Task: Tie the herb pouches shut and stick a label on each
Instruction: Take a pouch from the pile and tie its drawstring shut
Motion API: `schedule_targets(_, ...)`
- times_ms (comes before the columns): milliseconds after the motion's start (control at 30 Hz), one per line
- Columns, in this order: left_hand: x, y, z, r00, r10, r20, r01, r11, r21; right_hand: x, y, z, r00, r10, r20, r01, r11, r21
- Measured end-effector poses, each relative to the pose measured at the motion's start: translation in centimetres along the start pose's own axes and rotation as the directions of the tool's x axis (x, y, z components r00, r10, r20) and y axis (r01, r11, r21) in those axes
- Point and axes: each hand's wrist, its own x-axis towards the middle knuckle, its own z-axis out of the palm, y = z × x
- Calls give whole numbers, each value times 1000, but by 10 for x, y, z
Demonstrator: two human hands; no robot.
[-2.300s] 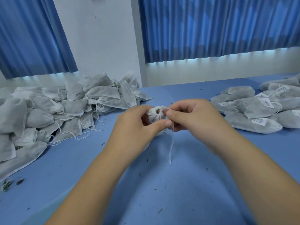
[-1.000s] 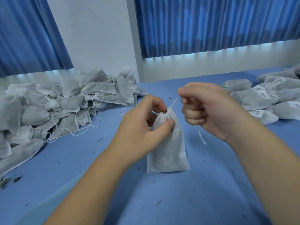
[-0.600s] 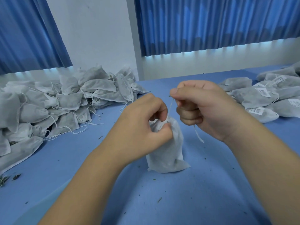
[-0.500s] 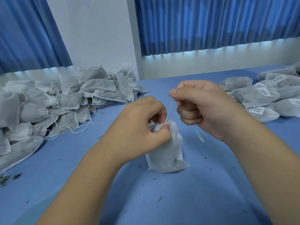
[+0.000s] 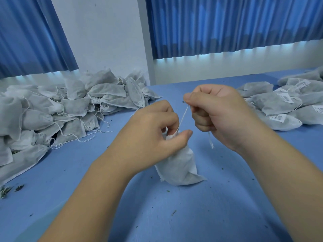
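Mid-tie on one pouch [image 5: 180, 165]: standing upright near centre of table [image 5: 174, 215], base down, neck bunched shut. Gripping that neck with left hand [image 5: 153, 130], thumb and curled fingers pinching the gathered cloth, probably to anchor the pouch and keep the mouth closed against the pull. Drawing string [image 5: 183, 117] up and right with right hand [image 5: 218, 112], taut from neck to fist; pinched between thumb and side of index, other fingers curled in tight, loose tail dangling below the fist. Opposed pull looks like cinching the drawstring or seating a knot; can't tell which, with the neck hidden behind left thumb. Both forearms in from the near edge, wrists lifted off the table, hands close but apart, right one higher in view. Untied pile [image 5: 61, 109] far left with loose strings trailing; labelled pile [image 5: 279, 105] far right, barcode labels [image 5: 287, 97] face up. Reads as input left, output right, work spot between, so short reaches both ways. No label seen on this pouch, no label sheet in view. Judging by that: tie not finished, label step to follow. Risks: snapping the thin string, or tipping the pouch and spilling; herb crumbs [image 5: 7, 189] already scattered over the table.
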Motion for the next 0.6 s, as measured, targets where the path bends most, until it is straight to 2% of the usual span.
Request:
schedule_targets(100, 0, -1, 7, 994, -113, -2, 110, 968, -228, 0, -1, 1, 1000, -12, 4, 12, 999, 45)
schedule_targets(167, 1, 1, 13, 964, -262, 39, 249, 849, -466, 0, -4, -1, 999, -36, 0, 36, 995, 94)
schedule_targets(233, 3, 4, 17, 929, -351, 113, 342, 706, -621, 0, -6, -4, 998, -59, 1, 58, 992, 116)
schedule_targets(267, 3, 4, 17, 923, -358, 142, 359, 669, -651, -1, -7, -5, 998, -63, 3, 62, 992, 113)
schedule_targets(433, 4, 2, 13, 923, -339, 183, 366, 627, -688, -1, -6, -7, 998, -66, 11, 65, 997, 51)
schedule_targets(500, 4, 3, 12, 909, -361, 209, 388, 547, -742, -2, -5, -6, 997, -76, -13, 76, 997, -25)
schedule_targets(600, 5, 4, 10, 904, -330, 273, 389, 369, -844, -2, -2, -2, 992, -106, -65, 88, 969, -232)
